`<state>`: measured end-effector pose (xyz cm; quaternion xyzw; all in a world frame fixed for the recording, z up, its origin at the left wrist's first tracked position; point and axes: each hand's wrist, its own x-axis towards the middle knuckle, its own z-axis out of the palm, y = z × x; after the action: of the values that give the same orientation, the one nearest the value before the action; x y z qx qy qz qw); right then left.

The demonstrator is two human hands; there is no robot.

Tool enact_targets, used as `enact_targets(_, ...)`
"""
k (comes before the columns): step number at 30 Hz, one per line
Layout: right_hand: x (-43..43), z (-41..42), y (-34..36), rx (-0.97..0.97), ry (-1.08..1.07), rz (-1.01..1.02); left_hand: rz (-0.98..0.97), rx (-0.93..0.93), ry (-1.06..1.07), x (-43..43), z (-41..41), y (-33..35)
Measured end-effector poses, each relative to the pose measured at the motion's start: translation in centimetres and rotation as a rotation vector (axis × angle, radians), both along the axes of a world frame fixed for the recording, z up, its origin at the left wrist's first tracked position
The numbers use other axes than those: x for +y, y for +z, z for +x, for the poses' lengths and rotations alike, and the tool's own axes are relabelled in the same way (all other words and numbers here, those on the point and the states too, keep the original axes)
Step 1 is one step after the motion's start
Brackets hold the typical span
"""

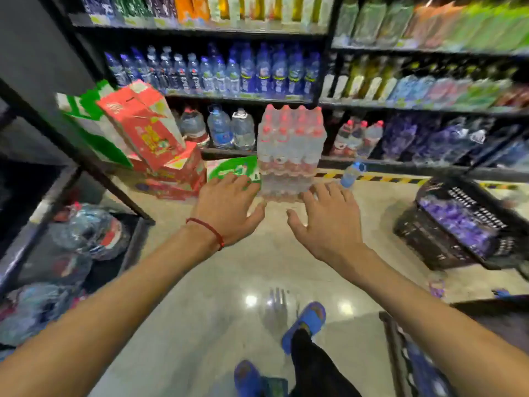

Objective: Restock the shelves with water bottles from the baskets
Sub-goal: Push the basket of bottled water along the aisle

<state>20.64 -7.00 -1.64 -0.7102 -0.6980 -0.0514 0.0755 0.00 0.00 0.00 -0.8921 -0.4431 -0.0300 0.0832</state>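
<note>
1. Reach phase. Left hand (229, 207) and right hand (329, 222) are both spread, empty and apart.
2. They flank the base of the shrink-wrapped red-cap water packs (290, 150), stacked on the floor before the bottom shelf (229, 151). Contact unclear, frame is blurred.
3. Black basket (423, 242) of purple-label bottles (458, 222) sits on the floor to the right, well apart from the hands.
4. Next, likely: clamp a pack from both sides and lift it level.

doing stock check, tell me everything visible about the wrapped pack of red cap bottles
The pack: clear plastic bottles with red caps, bundled in clear film, in stacked layers. It stands upright on the pale floor beside a green box. The left hand and right hand, open, reach toward its base; contact unclear.
</note>
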Motion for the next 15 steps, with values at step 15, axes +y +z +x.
enact_targets(15, 1.1, 29.1, -3.3, -0.044, -0.527, 0.012, -0.112, 0.1, -0.511, 11.7, 32.6, -2.8)
